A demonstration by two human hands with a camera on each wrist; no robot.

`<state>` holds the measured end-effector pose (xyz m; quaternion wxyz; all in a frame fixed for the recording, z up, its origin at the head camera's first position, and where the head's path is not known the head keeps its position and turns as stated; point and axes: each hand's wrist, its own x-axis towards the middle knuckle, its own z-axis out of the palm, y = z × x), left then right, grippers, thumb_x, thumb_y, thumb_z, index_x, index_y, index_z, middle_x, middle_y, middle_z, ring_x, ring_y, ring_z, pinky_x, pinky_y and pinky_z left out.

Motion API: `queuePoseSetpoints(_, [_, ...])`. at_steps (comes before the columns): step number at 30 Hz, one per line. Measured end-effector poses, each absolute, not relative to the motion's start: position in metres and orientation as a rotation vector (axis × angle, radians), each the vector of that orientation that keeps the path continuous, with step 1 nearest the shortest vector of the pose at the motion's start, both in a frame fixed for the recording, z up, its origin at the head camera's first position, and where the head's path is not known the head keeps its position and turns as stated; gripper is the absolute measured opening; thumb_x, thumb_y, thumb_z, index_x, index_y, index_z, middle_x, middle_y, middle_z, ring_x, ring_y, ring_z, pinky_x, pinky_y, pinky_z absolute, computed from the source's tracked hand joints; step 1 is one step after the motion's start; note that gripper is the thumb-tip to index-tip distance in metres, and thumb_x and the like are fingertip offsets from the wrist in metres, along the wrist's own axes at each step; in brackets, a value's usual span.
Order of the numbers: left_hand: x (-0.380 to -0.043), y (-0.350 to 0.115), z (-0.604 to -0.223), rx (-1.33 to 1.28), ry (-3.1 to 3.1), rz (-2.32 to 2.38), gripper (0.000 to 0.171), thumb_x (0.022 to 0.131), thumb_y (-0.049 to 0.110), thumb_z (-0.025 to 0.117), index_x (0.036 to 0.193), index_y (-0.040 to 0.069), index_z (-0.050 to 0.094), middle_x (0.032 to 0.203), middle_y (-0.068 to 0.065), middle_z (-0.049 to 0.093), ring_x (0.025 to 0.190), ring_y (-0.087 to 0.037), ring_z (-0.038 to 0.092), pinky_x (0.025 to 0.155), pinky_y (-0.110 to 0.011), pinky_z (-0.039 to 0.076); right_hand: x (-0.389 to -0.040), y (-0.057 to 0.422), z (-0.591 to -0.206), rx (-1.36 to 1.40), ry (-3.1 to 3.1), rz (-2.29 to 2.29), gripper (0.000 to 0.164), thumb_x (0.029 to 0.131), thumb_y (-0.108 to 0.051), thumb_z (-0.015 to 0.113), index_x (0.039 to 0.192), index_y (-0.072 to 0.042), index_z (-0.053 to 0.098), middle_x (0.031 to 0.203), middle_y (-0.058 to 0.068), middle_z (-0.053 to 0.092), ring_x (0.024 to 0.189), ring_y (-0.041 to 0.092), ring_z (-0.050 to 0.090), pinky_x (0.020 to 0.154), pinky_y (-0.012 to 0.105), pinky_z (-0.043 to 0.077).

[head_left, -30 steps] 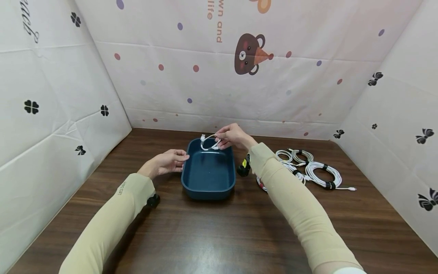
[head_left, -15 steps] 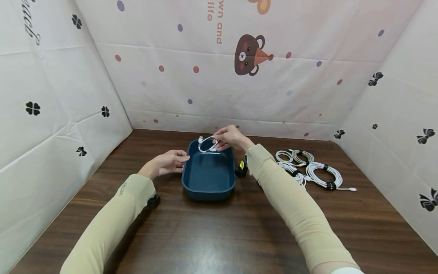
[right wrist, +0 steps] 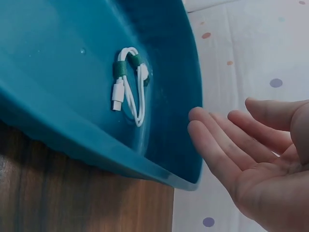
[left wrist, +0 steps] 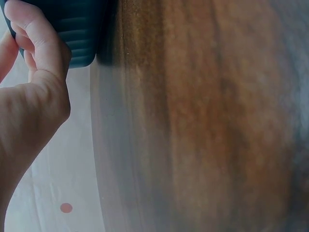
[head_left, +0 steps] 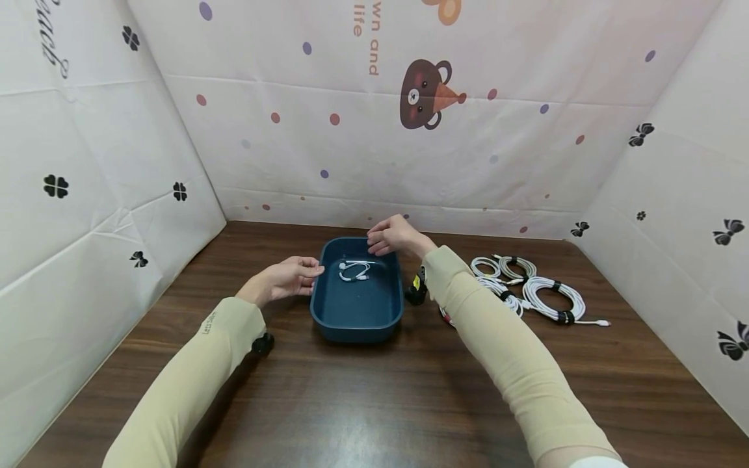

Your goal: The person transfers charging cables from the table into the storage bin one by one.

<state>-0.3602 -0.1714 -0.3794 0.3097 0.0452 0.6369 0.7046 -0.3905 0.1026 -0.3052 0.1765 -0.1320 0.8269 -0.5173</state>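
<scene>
A small white USB cable, coiled and bound with green ties, lies on the floor of a deep blue plastic bin. In the right wrist view the cable shows a white plug at its near end. My left hand holds the bin's left wall, thumb at the rim and fingers along the outside. Part of that grip is cut off in the left wrist view, where the hand sits at the top left. My right hand hovers over the bin's far right corner, fingers extended and holding nothing.
Several coiled cables, mostly white with black straps, lie on the wooden table to the right, partly behind the right sleeve. Printed white sheets wall the table at the back and both sides.
My right hand has let go of the small white cable, which has dropped from the fingers to the bin's floor. The left hand stays at the bin's left wall.
</scene>
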Motion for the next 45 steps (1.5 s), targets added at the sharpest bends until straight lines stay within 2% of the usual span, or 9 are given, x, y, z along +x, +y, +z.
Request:
queuePoseSetpoints(7, [-0.359, -0.172, -0.380, 0.119, 1.676, 1.873, 0.006, 0.100, 0.016, 0.052, 0.096, 0.012, 0.053, 0.085, -0.002, 0.061, 0.074, -0.014, 0.059, 0.073, -0.028, 0.056, -0.392, 0.116, -0.302, -0.402, 2.339, -1.512, 0.032, 0.100, -0.012, 0.052, 0.126, 0.006, 0.057, 0.125, 0.032, 0.059, 0.107, 0.039, 0.065, 0.092, 0.046, 0.053])
queuePoseSetpoints(13, [-0.358, -0.172, -0.381, 0.115, 1.685, 1.872, 0.006, 0.100, 0.017, 0.053, 0.097, 0.012, 0.053, 0.086, -0.003, 0.061, 0.074, -0.014, 0.060, 0.073, -0.028, 0.056, -0.392, 0.131, -0.302, -0.382, 2.346, -1.549, 0.030, 0.100, -0.014, 0.053, 0.121, 0.005, 0.059, 0.113, 0.026, 0.066, 0.101, 0.038, 0.068, 0.087, 0.046, 0.056])
queuePoseSetpoints(20, [-0.359, -0.173, -0.383, 0.114, 1.681, 1.874, 0.007, 0.098, 0.018, 0.056, 0.097, 0.012, 0.054, 0.087, -0.003, 0.061, 0.075, -0.015, 0.060, 0.073, -0.028, 0.056, -0.392, 0.150, -0.304, -0.395, 2.318, -1.599, 0.032, 0.101, -0.016, 0.050, 0.125, 0.006, 0.056, 0.122, 0.034, 0.059, 0.099, 0.037, 0.069, 0.092, 0.052, 0.052])
queuePoseSetpoints(27, [-0.361, -0.173, -0.384, 0.118, 1.663, 1.878, 0.005, 0.099, 0.016, 0.055, 0.098, 0.011, 0.053, 0.087, -0.004, 0.061, 0.074, -0.014, 0.060, 0.071, -0.028, 0.056, -0.391, 0.167, -0.304, -0.382, 2.318, -1.615, 0.033, 0.101, -0.017, 0.050, 0.125, 0.006, 0.055, 0.121, 0.032, 0.060, 0.097, 0.036, 0.069, 0.093, 0.055, 0.050])
queuePoseSetpoints(30, [-0.361, -0.173, -0.384, 0.116, 1.656, 1.879, 0.004, 0.099, 0.015, 0.053, 0.099, 0.011, 0.052, 0.088, -0.004, 0.060, 0.074, -0.014, 0.059, 0.070, -0.028, 0.055, -0.390, 0.174, -0.305, -0.371, 2.313, -1.625, 0.033, 0.101, -0.016, 0.050, 0.125, 0.006, 0.055, 0.116, 0.029, 0.064, 0.098, 0.037, 0.069, 0.092, 0.055, 0.050])
queuePoseSetpoints(37, [-0.361, -0.173, -0.384, 0.120, 1.661, 1.871, 0.006, 0.098, 0.017, 0.056, 0.098, 0.011, 0.053, 0.087, -0.004, 0.060, 0.074, -0.015, 0.059, 0.071, -0.028, 0.055, -0.386, 0.190, -0.307, -0.371, 2.307, -1.628, 0.035, 0.102, -0.017, 0.048, 0.127, 0.007, 0.054, 0.098, 0.010, 0.070, 0.102, 0.039, 0.067, 0.093, 0.054, 0.050])
queuePoseSetpoints(45, [-0.356, -0.171, -0.373, 0.144, 1.676, 1.833, 0.006, 0.099, 0.017, 0.054, 0.098, 0.011, 0.052, 0.084, -0.003, 0.061, 0.075, -0.014, 0.058, 0.073, -0.028, 0.055, -0.383, 0.205, -0.308, -0.350, 2.307, -1.646, 0.036, 0.102, -0.016, 0.048, 0.127, 0.009, 0.052, 0.091, 0.003, 0.071, 0.098, 0.035, 0.069, 0.091, 0.053, 0.052])
